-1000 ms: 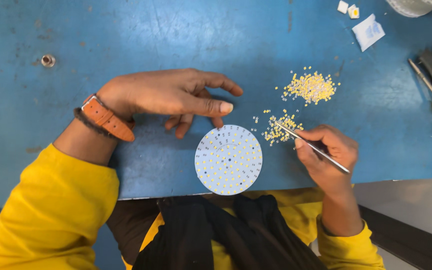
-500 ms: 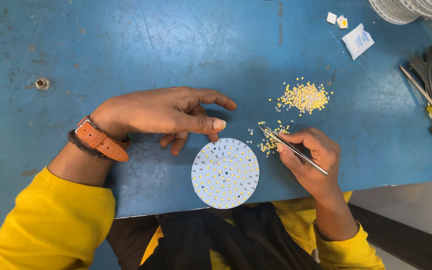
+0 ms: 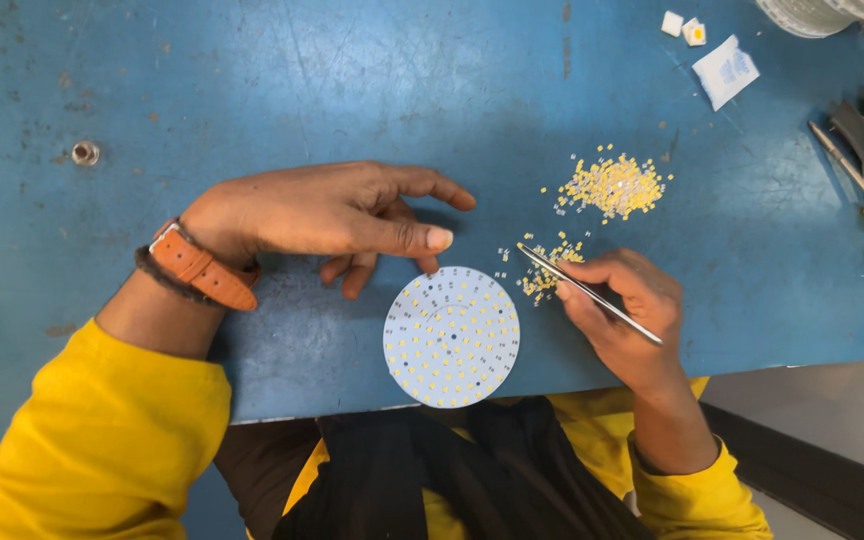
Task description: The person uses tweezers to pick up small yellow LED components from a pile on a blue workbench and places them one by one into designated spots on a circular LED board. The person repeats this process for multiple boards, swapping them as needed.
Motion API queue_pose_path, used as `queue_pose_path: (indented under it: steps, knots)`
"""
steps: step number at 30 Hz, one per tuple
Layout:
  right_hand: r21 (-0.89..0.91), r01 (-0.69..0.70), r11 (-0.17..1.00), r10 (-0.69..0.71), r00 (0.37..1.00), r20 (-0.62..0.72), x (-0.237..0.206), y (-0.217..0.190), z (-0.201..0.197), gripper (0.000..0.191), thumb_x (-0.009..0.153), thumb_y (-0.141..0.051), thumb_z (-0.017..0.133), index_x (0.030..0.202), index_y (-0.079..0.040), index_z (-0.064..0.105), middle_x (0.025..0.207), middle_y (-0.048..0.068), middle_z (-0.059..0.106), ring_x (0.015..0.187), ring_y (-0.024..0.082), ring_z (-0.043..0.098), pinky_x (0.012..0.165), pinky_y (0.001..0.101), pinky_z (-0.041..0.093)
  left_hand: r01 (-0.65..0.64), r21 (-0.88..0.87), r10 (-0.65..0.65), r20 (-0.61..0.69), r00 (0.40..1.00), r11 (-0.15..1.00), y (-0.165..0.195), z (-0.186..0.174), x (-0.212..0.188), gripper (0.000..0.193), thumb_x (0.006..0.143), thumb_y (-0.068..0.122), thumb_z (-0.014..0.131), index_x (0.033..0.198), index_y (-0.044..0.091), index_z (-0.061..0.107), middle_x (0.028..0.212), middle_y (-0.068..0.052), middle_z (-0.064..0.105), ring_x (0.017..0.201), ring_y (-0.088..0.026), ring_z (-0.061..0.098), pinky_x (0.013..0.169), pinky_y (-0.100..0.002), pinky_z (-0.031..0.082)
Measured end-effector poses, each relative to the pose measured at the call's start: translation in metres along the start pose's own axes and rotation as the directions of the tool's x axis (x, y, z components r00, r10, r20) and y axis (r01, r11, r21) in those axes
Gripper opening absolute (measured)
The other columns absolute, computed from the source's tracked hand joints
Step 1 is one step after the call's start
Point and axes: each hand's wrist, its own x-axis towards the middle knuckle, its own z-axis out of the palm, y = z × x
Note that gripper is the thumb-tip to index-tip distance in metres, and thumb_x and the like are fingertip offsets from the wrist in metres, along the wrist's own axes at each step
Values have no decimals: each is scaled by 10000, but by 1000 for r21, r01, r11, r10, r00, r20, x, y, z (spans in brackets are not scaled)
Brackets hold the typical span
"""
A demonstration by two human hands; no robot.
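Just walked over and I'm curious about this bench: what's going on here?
A person in yellow sleeves sits at a blue table. The right hand holds metal tweezers, their tip at a small pile of tiny yellow components; a bigger pile lies further back. The left hand, with an orange watch strap at the wrist, rests on the table, thumb at the edge of a round white LED board that is dotted with many small yellow parts.

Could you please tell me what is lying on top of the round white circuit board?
The round white circuit board carries rows of small yellow chips, with some pads bare near its upper edge. The left hand's thumb tip touches its top rim; whatever lies underneath the board is hidden.
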Motion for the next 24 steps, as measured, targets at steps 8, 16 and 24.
queue_pose_path:
  steps: [8, 16, 24]
  knots:
    - [258, 49, 965, -132, 940, 315, -35, 3, -14, 179, 784, -87, 788, 899, 24, 708, 770, 87, 679, 631, 153, 645, 566, 260, 470, -39, 9, 39, 8, 999, 999, -6, 0, -1, 745, 840, 521, 589, 1491, 172, 490, 959, -102, 812, 426, -145, 665, 353, -256, 487]
    - [144, 122, 982, -138, 985, 106, -62, -17, 5, 135, 816, -41, 756, 893, 24, 667, 761, 98, 681, 593, 177, 603, 576, 287, 465, -57, 18, 57, -2, 998, 998, -3, 1, -1, 725, 854, 524, 589, 1468, 156, 476, 971, -109, 811, 435, -150, 670, 363, -257, 489]
    - [64, 182, 981, -187, 979, 82, -68, -22, 16, 156, 786, -39, 790, 895, 6, 687, 725, 74, 673, 588, 185, 603, 581, 302, 450, -47, 21, 47, -3, 999, 999, -5, 1, -1, 716, 853, 517, 589, 1461, 152, 484, 964, -112, 813, 428, -149, 668, 351, -257, 484]
